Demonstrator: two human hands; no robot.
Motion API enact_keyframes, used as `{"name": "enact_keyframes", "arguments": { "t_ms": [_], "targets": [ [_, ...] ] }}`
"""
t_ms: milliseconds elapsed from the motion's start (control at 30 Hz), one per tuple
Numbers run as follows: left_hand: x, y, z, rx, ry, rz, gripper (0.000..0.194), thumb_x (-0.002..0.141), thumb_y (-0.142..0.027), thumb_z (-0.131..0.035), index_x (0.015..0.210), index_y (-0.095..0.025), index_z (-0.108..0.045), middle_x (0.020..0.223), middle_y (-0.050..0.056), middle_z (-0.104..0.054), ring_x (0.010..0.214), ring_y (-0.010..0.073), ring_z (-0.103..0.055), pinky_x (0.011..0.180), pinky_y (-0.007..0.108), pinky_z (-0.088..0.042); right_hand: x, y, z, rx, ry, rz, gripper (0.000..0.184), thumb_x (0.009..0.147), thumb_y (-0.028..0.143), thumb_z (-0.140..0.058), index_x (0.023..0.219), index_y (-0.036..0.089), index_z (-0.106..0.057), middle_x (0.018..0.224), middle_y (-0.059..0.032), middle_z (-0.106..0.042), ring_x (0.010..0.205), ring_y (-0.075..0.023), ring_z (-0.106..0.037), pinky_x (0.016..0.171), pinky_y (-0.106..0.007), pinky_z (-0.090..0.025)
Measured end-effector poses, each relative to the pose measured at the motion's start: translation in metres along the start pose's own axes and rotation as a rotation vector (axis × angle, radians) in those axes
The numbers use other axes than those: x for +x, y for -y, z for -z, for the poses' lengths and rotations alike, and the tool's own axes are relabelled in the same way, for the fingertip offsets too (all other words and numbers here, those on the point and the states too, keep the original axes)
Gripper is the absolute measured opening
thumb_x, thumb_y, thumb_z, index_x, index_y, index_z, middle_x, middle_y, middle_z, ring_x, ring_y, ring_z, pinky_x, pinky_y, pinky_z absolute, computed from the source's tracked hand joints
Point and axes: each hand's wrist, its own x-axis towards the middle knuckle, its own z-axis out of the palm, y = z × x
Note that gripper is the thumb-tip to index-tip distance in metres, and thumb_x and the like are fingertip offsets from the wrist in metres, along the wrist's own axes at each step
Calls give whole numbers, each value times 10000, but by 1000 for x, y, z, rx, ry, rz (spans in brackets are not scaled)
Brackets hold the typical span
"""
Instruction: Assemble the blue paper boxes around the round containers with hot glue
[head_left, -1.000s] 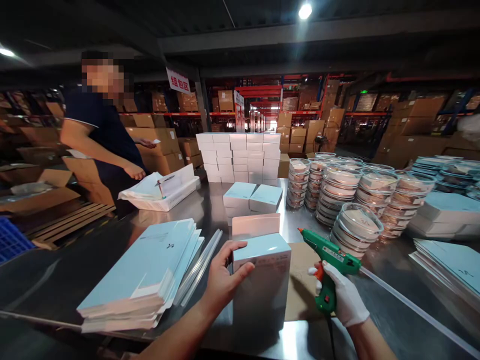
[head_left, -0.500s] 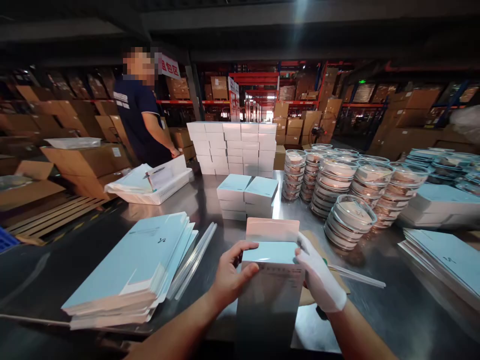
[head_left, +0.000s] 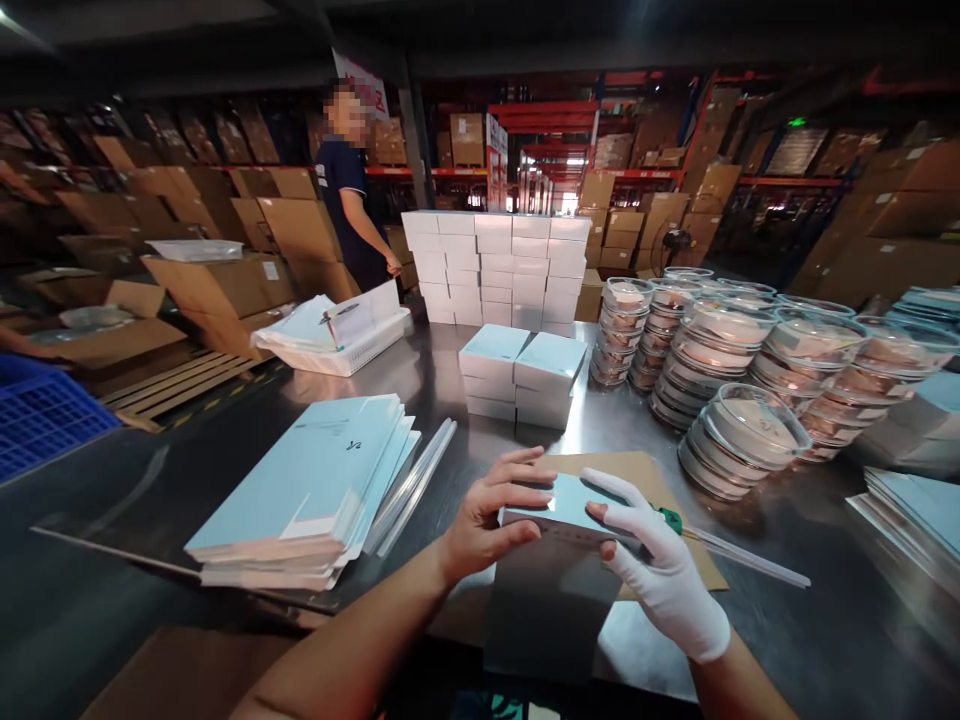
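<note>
Box (head_left: 551, 600) is stood at middle of table (head_left: 431, 375) near edge. Its top is touched by left hand (head_left: 491, 512) and gloved right hand (head_left: 664, 570), fingers spread, neither closed. Pressure is best applied evenly, edges aligned, no corner dented.

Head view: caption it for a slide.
Bare left hand and white-gloved right hand at the top of a box, with stacked round containers to the right.
</note>
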Motion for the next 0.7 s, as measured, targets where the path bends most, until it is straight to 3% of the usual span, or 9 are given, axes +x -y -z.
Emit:
{"name": "enact_keyframes", "arguments": {
  "t_ms": [200,300,367,433,500,567,600,633,700],
  "targets": [
    [10,-2,12,5,57,-40,229,965,-442,-711,1077,-276,-821,1083,125,-804,1168,304,-719,1043,546,-541,7,-2,1,-79,16,81,312,1077,313,-566,1366,380,-661,1481,-68,-568,1365,-236,-558,1146,-415,-483],
    [16,-14,23,112,211,78,235,924,-446,-747,1089,-300,-828,1153,131,-787,1267,339,-666,1062,548,-536,12,4,-3,-207,-6,181,340,1087,417,-530,1413,367,-613,1437,-92,-591,1316,-253,-574,1103,-440,-505],
    [24,-25,29,330,363,150,204,848,-428,-803,1032,-350,-842,1288,119,-740,1259,382,-661,1094,575,-501,17,11,-9,-320,11,268,512,1074,496,-530,1556,338,-459,1468,-138,-562,1315,-272,-567,1097,-451,-506],
    [33,-36,32,396,448,253,472,732,-481,-866,1189,-380,-804,1335,120,-715,1206,432,-679,1042,577,-536,23,20,-16,-352,59,329,730,1064,558,-518,1669,276,-222,1522,-198,-493,1381,-289,-525,1120,-443,-495],
    [39,-44,31,374,483,366,632,661,-511,-889,1267,-379,-769,1310,114,-730,1151,446,-698,1020,561,-552,26,26,-21,-358,86,328,822,1060,606,-485,1686,223,-114,1561,-230,-433,1450,-290,-468,1157,-421,-472],
    [41,-47,31,356,428,444,652,613,-557,-889,1226,-356,-794,1275,104,-748,1138,447,-695,1037,542,-542,26,27,-14,-376,95,260,805,1056,661,-431,1664,190,-194,1585,-228,-409,1486,-291,-431,1187,-416,-450],
    [39,-46,33,374,340,468,658,585,-592,-885,1188,-341,-811,1264,101,-753,1149,452,-683,1052,538,-530,25,23,-4,-407,85,218,775,1055,675,-412,1638,185,-267,1587,-217,-416,1492,-297,-422,1197,-427,-441],
    [37,-43,37,408,203,491,683,564,-628,-878,1172,-325,-815,1256,97,-756,1164,452,-669,1068,539,-515,25,15,11,-462,67,179,730,1059,660,-410,1604,181,-338,1584,-207,-428,1494,-307,-417,1206,-448,-432],
    [31,-35,49,462,-186,519,759,558,-705,-853,1192,-294,-786,1249,84,-749,1158,430,-654,1072,539,-502,23,-11,57,-679,-32,95,596,1052,538,-487,1527,179,-456,1557,-191,-468,1482,-336,-416,1219,-510,-403]
  ]
}}
